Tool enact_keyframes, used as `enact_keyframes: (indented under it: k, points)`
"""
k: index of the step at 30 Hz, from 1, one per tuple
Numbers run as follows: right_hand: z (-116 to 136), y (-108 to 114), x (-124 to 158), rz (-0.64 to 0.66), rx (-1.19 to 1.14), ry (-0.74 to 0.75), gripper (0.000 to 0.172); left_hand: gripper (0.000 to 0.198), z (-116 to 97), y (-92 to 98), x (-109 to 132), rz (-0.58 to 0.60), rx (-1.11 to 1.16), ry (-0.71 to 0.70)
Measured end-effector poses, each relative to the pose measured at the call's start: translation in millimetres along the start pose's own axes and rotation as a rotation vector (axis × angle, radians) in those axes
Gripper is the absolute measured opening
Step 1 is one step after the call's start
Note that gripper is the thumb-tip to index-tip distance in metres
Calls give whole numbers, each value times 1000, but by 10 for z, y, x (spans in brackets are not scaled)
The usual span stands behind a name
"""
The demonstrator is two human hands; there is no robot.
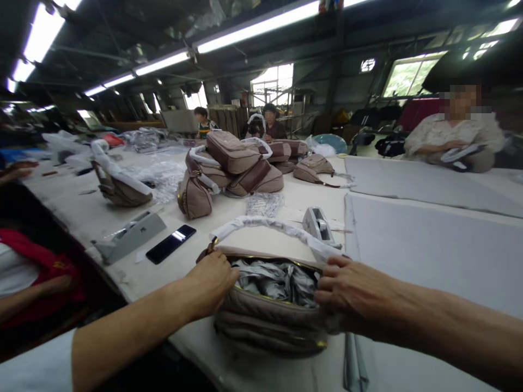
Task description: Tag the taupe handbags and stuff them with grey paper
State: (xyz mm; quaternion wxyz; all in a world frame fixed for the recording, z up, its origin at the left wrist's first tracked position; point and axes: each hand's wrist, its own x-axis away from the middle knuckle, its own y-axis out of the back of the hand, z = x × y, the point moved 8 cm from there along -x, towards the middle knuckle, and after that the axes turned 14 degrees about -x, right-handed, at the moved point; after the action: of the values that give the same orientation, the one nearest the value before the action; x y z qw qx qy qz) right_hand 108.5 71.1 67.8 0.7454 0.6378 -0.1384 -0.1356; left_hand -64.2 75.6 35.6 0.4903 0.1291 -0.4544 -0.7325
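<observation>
At the far left, one co-worker's red garment (61, 283) shows beside the counter (302, 198). Next stands one bag with a wrapped handle (120, 189), then the first of two tape dispensers (137, 235) and one phone (171, 244). The person's left grip (213, 279) is closed on the rim of the open bag (273, 326), at its left end. Behind lies a pile of bags (235, 155), at least five; overlaps hide the exact count. The open bag, one, sits at the counter's near edge, full of crumpled grey filling (281, 280). Beyond its one white-wrapped handle (265, 221) is the second dispenser (321, 226). The right grip (347, 286) is closed on the right end of the rim. The step in hand looks like spreading the mouth; the next move probably calls for steady hold on both sides, with filling clear of the zip.
</observation>
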Motion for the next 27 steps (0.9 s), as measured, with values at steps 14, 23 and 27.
enact_keyframes:
  k: [14,23,27]
  points:
    - [-303,-133,841,-762,-259,-370,48,21,-877,631,-690,-339,1380,28]
    - [-598,-331,631,-1089,-735,-443,22,19,-966,489,-744,-387,2065,28]
    - [-614,-377,648,-1190,-744,-511,25,25,-1022,404,-798,-245,2333,97]
